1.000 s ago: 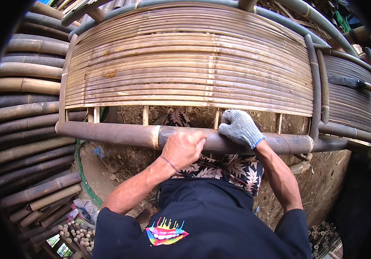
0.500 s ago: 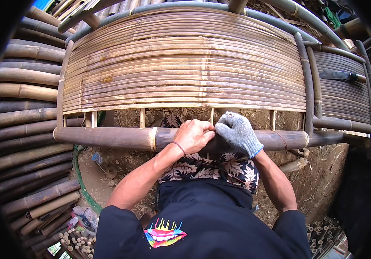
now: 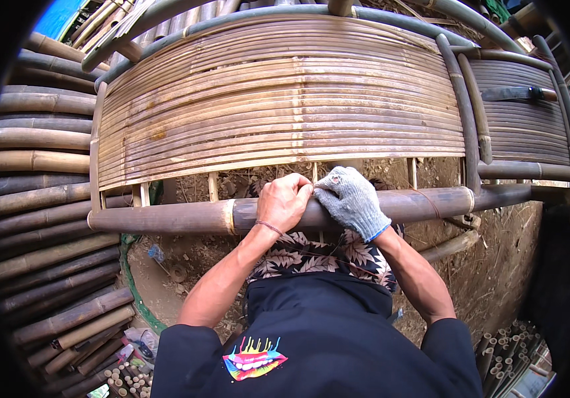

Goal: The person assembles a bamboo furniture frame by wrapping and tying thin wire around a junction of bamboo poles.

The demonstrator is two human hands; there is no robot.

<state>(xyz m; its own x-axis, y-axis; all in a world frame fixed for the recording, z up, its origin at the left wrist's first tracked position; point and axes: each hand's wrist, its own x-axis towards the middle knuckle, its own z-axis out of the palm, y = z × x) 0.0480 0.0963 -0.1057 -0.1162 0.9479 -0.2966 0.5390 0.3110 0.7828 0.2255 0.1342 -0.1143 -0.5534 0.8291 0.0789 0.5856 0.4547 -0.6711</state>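
Observation:
Bare and curled, my left hand (image 3: 284, 202) rests on the thick dark bamboo pole (image 3: 165, 218) at the near side of a bamboo slat panel (image 3: 252, 113). My right hand (image 3: 353, 202), in a grey knitted glove, lies over the same pole, its fingers bent toward the left fingertips. Both hands are closed and almost meet beside a thin upright bamboo strip (image 3: 315, 172) between pole and panel. Whatever the fingertips pinch is hidden or too small to make out. A thin reddish-brown strand (image 3: 433, 203) loops over the pole to the right of the glove.
A knife (image 3: 519, 93) with a dark blade lies on a smaller slatted section at the right. Stacked bamboo poles (image 3: 43, 159) fill the left side. Cut bamboo ends (image 3: 129, 379) and plastic bags (image 3: 142, 341) sit at lower left. Wood chips litter the dirt floor (image 3: 497, 265).
The view has turned slightly, shifting the panel and hands a little to the left in the picture. Both hands stay by the same upright strip, with only small finger movement.

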